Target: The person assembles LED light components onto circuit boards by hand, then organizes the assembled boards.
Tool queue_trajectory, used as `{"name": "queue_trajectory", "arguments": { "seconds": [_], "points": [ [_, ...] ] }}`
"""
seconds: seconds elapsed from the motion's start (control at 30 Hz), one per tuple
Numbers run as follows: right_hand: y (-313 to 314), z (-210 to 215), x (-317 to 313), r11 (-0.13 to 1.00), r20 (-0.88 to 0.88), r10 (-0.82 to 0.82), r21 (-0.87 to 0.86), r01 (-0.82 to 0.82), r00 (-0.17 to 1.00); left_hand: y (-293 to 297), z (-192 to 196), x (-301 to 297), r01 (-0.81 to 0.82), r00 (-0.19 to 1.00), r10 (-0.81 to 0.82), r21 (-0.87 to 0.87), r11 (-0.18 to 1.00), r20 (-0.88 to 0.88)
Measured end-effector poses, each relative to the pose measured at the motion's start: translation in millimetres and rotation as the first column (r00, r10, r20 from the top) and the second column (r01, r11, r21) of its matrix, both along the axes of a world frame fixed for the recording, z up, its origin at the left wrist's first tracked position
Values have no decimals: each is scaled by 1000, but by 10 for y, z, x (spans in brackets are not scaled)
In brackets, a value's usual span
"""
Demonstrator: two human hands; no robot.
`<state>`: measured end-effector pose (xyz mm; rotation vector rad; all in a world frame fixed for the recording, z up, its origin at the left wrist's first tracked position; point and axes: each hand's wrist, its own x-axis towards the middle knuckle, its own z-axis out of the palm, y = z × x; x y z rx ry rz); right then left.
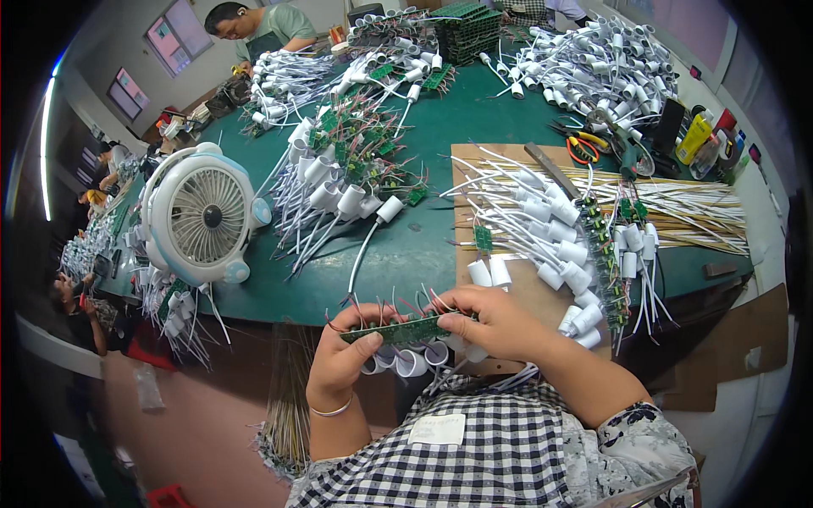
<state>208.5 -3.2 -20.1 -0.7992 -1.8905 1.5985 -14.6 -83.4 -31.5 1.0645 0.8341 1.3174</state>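
Note:
A long green circuit board strip is gripped at both ends in front of my body, just off the table's front edge. My left hand pinches its left end, thumb on the near face. At its right end, my right hand holds on, with the thumb laid along it. Thin red and white wires stick up from the strip's upper edge. White cylindrical sockets hang beneath it, partly hidden by the strip and my fingers. Right of my hands, rows of white sockets with wires lie on a brown board.
On the green table stands a white fan at the left. Piles of wired sockets and small circuit boards lie farther back. Pliers and bottles sit at the right. A co-worker works across the table.

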Motion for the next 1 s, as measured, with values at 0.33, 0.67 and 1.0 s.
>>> {"name": "queue_trajectory", "arguments": {
  "seconds": [0.33,0.67,1.0],
  "points": [
    [51,-85,-153,959,143,-234,195,205,962,34,-17,222,-13,998,18,-71,997,67],
    [147,-35,-122,807,-178,-42,-586,-71,983,31,63,64,-23,995,40,-183,983,94],
    [137,-175,-349,970,70,-114,-206,126,991,111,-45,251,-249,966,214,-286,925,-147]
  ]
}}
